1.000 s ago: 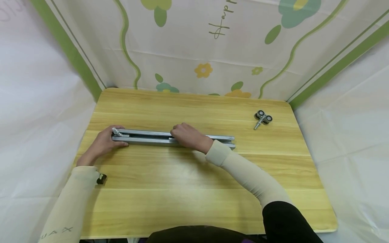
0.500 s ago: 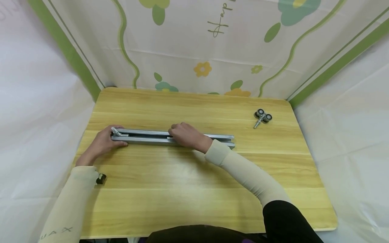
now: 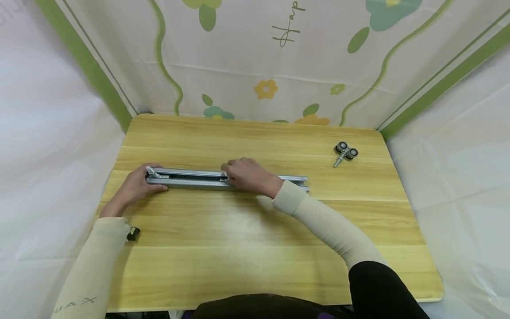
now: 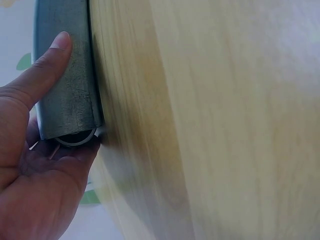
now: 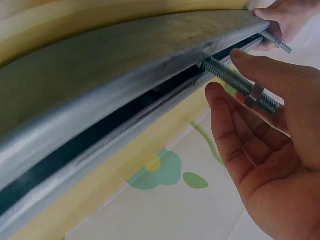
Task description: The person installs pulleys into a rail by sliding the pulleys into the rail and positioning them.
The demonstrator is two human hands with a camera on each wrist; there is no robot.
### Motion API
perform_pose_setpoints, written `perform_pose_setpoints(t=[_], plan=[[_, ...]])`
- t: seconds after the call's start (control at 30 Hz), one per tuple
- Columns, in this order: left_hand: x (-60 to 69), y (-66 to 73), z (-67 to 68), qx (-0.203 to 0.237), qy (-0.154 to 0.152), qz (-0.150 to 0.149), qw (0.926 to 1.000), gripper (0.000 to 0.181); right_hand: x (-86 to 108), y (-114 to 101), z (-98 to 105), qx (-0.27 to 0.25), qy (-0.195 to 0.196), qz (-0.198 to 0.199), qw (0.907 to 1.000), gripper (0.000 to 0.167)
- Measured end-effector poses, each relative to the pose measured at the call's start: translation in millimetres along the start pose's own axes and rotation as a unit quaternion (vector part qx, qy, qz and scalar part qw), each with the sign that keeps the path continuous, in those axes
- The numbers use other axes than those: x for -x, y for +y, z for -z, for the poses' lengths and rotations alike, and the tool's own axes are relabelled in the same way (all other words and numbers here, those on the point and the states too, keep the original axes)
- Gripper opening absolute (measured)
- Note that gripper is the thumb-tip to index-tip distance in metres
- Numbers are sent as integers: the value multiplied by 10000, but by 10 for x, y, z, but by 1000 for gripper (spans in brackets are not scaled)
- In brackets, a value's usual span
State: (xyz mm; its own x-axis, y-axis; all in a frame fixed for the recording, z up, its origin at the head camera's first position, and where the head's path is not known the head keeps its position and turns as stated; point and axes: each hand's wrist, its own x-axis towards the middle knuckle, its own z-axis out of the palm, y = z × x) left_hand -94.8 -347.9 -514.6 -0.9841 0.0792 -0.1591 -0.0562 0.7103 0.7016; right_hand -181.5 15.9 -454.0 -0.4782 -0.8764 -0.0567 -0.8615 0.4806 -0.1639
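A metal channel rail (image 3: 195, 182) lies lengthwise on the table, its slot facing up. My left hand (image 3: 135, 186) grips its left end, the thumb (image 4: 57, 50) flat on the side wall and the fingers bent beneath the end. A threaded bolt (image 3: 151, 172) with a nut sticks up from the slot at that end. Near the rail's middle, my right hand (image 3: 251, 176) has thumb and fingers curled round a second threaded bolt (image 5: 225, 75) with nuts, which rises from the slot. Small gaps show between the fingertips and this bolt; its base is hidden inside the rail.
A twin-wheel roller (image 3: 344, 153) with a threaded stem lies at the table's back right. The wooden table (image 3: 255, 266) has white, flower-printed cloth (image 3: 239, 57) behind it and white sheets at its sides. A small black object (image 3: 133, 234) sits at the left cuff.
My right hand has risen and turned slightly over the rail, and its fingers now sit a little higher. My left hand and the rail stay put.
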Motion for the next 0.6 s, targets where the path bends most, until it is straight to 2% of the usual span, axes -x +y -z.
perform_pose_setpoints(t=[0.17, 0.27, 0.4, 0.6], plan=[[19, -28, -27, 41, 8, 34, 10000, 69, 78, 78, 83, 64, -205, -260, 9994, 46], [38, -37, -49, 76, 31, 37, 10000, 68, 141, 151, 163, 230, -303, -419, 9984, 56], [34, -27, -42, 33, 80, -10, 10000, 66, 271, 321, 249, 239, -205, -621, 9976, 58], [0, -19, 0, -40, 36, -23, 10000, 67, 575, 659, 335, 169, 139, -1082, 9939, 61]])
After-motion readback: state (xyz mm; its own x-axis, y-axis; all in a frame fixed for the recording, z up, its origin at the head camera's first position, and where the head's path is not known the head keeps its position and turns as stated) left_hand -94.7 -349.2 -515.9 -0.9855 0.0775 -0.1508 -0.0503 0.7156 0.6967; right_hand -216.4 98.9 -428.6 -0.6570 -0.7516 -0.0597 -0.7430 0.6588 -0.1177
